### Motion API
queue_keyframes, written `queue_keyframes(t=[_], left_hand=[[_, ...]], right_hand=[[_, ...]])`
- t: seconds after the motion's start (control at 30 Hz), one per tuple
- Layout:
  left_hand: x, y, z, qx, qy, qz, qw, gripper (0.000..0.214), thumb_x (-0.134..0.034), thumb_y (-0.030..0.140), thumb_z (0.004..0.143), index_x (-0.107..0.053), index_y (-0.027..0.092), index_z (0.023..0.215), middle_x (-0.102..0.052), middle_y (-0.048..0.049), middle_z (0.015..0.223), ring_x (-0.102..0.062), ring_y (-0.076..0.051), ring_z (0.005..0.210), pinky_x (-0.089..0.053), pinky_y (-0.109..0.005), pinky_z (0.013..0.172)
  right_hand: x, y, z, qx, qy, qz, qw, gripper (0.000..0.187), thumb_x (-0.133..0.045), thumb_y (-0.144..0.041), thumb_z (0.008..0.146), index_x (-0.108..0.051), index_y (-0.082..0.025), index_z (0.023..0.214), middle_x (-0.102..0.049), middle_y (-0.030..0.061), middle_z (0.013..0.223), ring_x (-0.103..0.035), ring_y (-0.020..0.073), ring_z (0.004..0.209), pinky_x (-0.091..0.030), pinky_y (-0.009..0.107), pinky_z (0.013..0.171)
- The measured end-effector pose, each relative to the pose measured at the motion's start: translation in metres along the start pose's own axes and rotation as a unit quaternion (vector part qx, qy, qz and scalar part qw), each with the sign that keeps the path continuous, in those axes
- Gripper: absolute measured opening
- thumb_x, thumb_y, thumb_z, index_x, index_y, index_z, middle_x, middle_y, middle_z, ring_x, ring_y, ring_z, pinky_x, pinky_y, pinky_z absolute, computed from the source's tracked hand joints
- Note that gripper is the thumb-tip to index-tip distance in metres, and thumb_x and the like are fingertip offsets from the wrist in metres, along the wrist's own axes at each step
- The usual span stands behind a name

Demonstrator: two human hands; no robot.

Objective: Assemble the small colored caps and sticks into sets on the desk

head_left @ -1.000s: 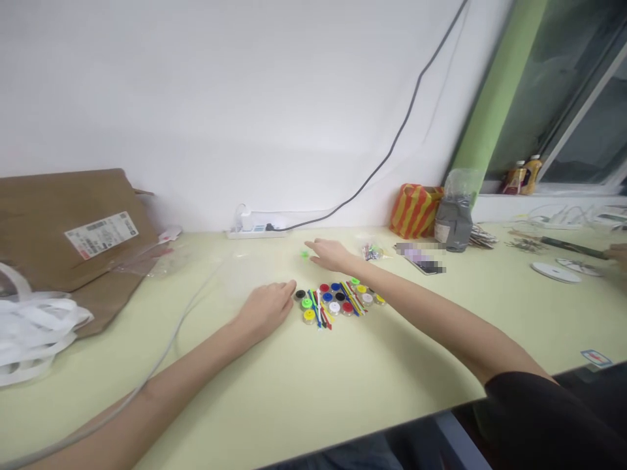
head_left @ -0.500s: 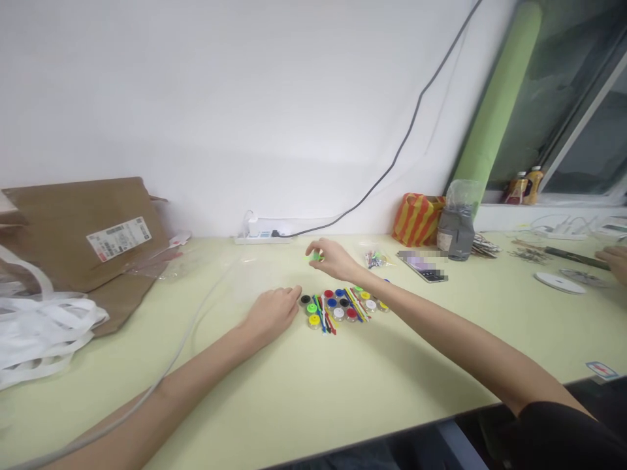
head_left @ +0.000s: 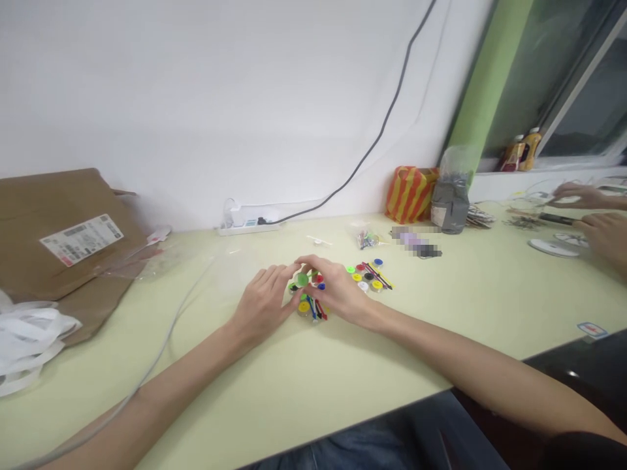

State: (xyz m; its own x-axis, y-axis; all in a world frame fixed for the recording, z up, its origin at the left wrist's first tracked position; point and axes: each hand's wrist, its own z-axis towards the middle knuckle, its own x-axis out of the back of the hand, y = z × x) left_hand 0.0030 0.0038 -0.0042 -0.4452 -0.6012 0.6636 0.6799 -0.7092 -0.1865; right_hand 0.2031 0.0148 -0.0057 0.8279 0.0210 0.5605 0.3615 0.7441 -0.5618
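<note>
A small green round piece (head_left: 302, 280) sits between the fingertips of my two hands, which meet just above the table. My left hand (head_left: 262, 301) pinches it from the left, thumb below and index finger above. Curled in from the other side, my right hand (head_left: 337, 292) also has its fingers closed around the piece. Beneath and between the hands lie small discs, among them a yellow disc (head_left: 304, 307), and thin coloured pointers (head_left: 317, 309); my right hand partly hides this group. To its right are more discs, including a white disc (head_left: 363, 286), and several pointers (head_left: 377, 275).
Behind the hands lie a small white piece (head_left: 319, 241) and a bag of coloured parts (head_left: 367, 239). A power strip (head_left: 249, 222) stands by the wall. Cardboard (head_left: 63, 228) and white straps (head_left: 36, 343) are at left. Another person's hands (head_left: 605, 235) work at far right.
My right hand has come down and left with the green piece to meet my left hand. My left hand has turned inward to grip it. A co-worker's second hand now shows.
</note>
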Motion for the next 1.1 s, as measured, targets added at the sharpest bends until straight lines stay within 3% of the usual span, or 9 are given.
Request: queue_keyframes(t=[0.17, 0.3, 0.37, 0.47, 0.6, 0.7, 0.77, 1.0, 1.1], left_hand=[[0.000, 0.005, 0.001, -0.029, -0.017, -0.047, 0.998, 0.032, -0.056, 0.021, 0.095, -0.049, 0.019, 0.127, -0.068, -0.0073, 0.104, -0.065, -0.021, 0.092, -0.047, -0.034, 0.077], [0.001, 0.007, 0.002, -0.032, -0.005, -0.084, 0.996, 0.021, -0.054, 0.018, 0.097, -0.053, 0.019, 0.118, -0.070, -0.0054, 0.100, -0.065, -0.020, 0.091, -0.047, -0.033, 0.077], [0.000, 0.009, 0.001, -0.026, 0.004, -0.094, 0.995, 0.014, -0.054, 0.018, 0.097, -0.054, 0.019, 0.110, -0.070, -0.0046, 0.096, -0.065, -0.019, 0.088, -0.046, -0.033, 0.076], [-0.001, 0.009, 0.000, 0.000, 0.016, -0.088, 0.996, 0.005, -0.056, 0.022, 0.096, -0.055, 0.019, 0.099, -0.068, -0.0036, 0.088, -0.062, -0.018, 0.079, -0.044, -0.032, 0.071], [-0.002, 0.007, -0.003, 0.035, 0.014, -0.085, 0.996, 0.011, -0.057, 0.027, 0.095, -0.053, 0.020, 0.088, -0.063, -0.0001, 0.078, -0.055, -0.016, 0.070, -0.042, -0.030, 0.067], [-0.004, 0.005, -0.004, 0.040, 0.025, -0.090, 0.995, 0.014, -0.060, 0.028, 0.094, -0.052, 0.020, 0.086, -0.059, 0.0017, 0.074, -0.053, -0.015, 0.066, -0.042, -0.029, 0.064], [-0.005, 0.004, -0.006, 0.048, 0.038, -0.096, 0.994, 0.014, -0.062, 0.027, 0.092, -0.051, 0.020, 0.086, -0.058, 0.0024, 0.073, -0.053, -0.014, 0.066, -0.043, -0.028, 0.064], [-0.006, 0.008, -0.009, 0.112, 0.058, -0.171, 0.977, 0.017, -0.063, 0.027, 0.092, -0.051, 0.022, 0.102, -0.062, 0.0026, 0.083, -0.060, -0.012, 0.072, -0.050, -0.026, 0.068], [-0.005, 0.007, -0.008, 0.077, 0.046, -0.168, 0.982, 0.026, -0.059, 0.028, 0.095, -0.050, 0.023, 0.119, -0.065, 0.0006, 0.086, -0.063, -0.014, 0.075, -0.052, -0.029, 0.072]], right_hand=[[0.011, -0.002, -0.001, -0.041, -0.001, 0.130, 0.991, 0.049, -0.075, -0.026, 0.080, -0.053, -0.023, 0.124, -0.069, 0.0020, 0.096, -0.061, 0.0145, 0.079, -0.048, 0.029, 0.076], [0.013, -0.007, 0.001, -0.117, -0.022, 0.298, 0.947, 0.057, -0.083, -0.041, 0.072, -0.052, -0.020, 0.116, -0.069, 0.0011, 0.081, -0.062, 0.0151, 0.070, -0.047, 0.027, 0.064], [0.011, -0.009, 0.001, -0.139, -0.027, 0.331, 0.933, 0.053, -0.080, -0.046, 0.075, -0.053, -0.019, 0.110, -0.067, 0.0001, 0.075, -0.060, 0.0143, 0.064, -0.044, 0.025, 0.059], [0.010, -0.013, -0.002, -0.116, -0.020, 0.272, 0.955, 0.039, -0.070, -0.049, 0.086, -0.055, -0.020, 0.107, -0.065, -0.0011, 0.072, -0.060, 0.0143, 0.066, -0.044, 0.026, 0.061], [0.011, -0.017, -0.006, 0.010, -0.010, 0.070, 0.997, 0.019, -0.057, -0.034, 0.098, -0.058, -0.021, 0.112, -0.069, 0.0037, 0.090, -0.060, 0.0181, 0.087, -0.045, 0.033, 0.081], [0.012, -0.018, -0.008, 0.106, -0.025, -0.056, 0.992, 0.020, -0.044, -0.019, 0.101, -0.057, -0.020, 0.116, -0.068, 0.0088, 0.105, -0.056, 0.0213, 0.096, -0.042, 0.038, 0.088], [0.014, -0.019, -0.008, 0.144, -0.036, -0.084, 0.985, 0.026, -0.039, -0.013, 0.100, -0.055, -0.019, 0.119, -0.067, 0.0104, 0.111, -0.055, 0.0219, 0.098, -0.042, 0.039, 0.088], [0.017, -0.023, -0.007, 0.156, -0.063, -0.076, 0.983, 0.014, -0.048, -0.017, 0.098, -0.056, -0.020, 0.109, -0.068, 0.0081, 0.103, -0.059, 0.0208, 0.096, -0.044, 0.036, 0.087], [0.015, -0.024, -0.008, 0.122, -0.038, -0.059, 0.990, 0.010, -0.045, -0.024, 0.102, -0.055, -0.021, 0.103, -0.068, 0.0070, 0.099, -0.060, 0.0193, 0.090, -0.044, 0.034, 0.084]])
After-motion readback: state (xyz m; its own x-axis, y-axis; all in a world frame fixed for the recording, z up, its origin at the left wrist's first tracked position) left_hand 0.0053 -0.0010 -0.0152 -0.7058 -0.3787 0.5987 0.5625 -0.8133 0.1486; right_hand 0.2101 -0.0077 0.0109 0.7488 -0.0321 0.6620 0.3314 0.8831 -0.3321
